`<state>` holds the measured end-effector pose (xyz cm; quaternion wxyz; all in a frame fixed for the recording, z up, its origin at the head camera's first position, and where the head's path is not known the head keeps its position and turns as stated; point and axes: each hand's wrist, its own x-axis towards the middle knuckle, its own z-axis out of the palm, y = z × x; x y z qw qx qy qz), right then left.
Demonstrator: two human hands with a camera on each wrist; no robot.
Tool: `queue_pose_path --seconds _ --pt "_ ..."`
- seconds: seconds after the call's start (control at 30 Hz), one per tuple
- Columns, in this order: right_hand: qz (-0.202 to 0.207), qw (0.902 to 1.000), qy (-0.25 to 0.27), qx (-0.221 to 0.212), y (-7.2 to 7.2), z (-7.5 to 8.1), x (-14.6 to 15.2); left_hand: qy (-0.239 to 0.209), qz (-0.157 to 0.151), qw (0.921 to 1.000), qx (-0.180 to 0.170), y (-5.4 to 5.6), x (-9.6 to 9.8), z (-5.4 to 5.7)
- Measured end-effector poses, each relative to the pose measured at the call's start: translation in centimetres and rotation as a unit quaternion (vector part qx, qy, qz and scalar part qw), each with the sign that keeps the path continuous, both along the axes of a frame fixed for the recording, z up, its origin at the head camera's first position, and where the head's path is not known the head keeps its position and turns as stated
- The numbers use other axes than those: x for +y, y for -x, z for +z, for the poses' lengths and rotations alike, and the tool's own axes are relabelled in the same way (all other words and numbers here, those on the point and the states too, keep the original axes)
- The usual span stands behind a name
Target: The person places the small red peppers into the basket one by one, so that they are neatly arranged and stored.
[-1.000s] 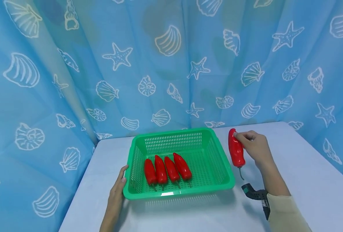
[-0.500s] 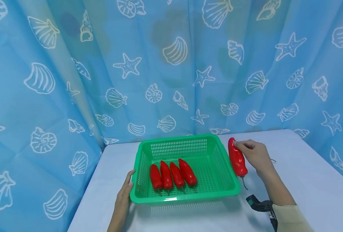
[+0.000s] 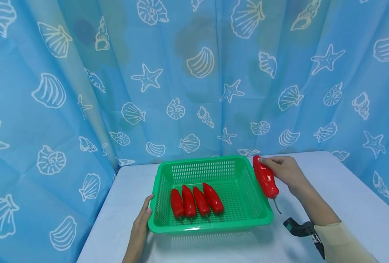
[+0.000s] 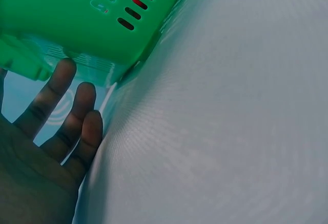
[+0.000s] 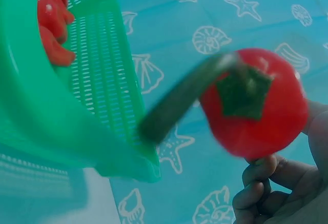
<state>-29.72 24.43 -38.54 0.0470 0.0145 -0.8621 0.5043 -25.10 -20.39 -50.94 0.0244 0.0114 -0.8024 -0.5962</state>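
Note:
A long red pepper [image 3: 265, 177] hangs stem-down just off the right rim of the green basket [image 3: 211, 229]. My right hand [image 3: 288, 173] pinches it near its pointed upper end, between thumb and fingers. From the right wrist view, the pepper [image 5: 266, 126] shows its green cap and bent stem toward the camera. My left hand [image 3: 141, 223] lies along the basket's left side, fingertips at the rim. Its fingers [image 4: 61, 80] are extended and spread in the left wrist view. Inside the basket, several red peppers [image 3: 201, 201] lie side by side, left of the middle, stems toward the front.
The basket stands on a white-covered table [image 3: 115, 204]. A blue curtain [image 3: 181, 91] with white shells and starfish hangs behind and along both sides. A dark strap with a camera mount [image 3: 299, 228] sits at my right wrist.
The camera view has shifted, so the scene sits lower and further right. My right hand has brought the pepper left, closer to the basket's right rim. My left hand stays at the basket.

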Motion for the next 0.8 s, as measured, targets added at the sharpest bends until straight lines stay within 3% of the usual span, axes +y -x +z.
queue_pose_path --seconds 0.4,0.8 --pt "0.039 0.9986 -0.033 -0.014 1.4 0.8 -2.6 0.009 0.007 0.9999 -0.013 0.0 -0.1 -0.2" --pt "0.056 0.9943 -0.084 -0.035 2.7 1.3 -4.4 0.010 0.018 0.9998 0.001 0.2 0.1 -0.4"
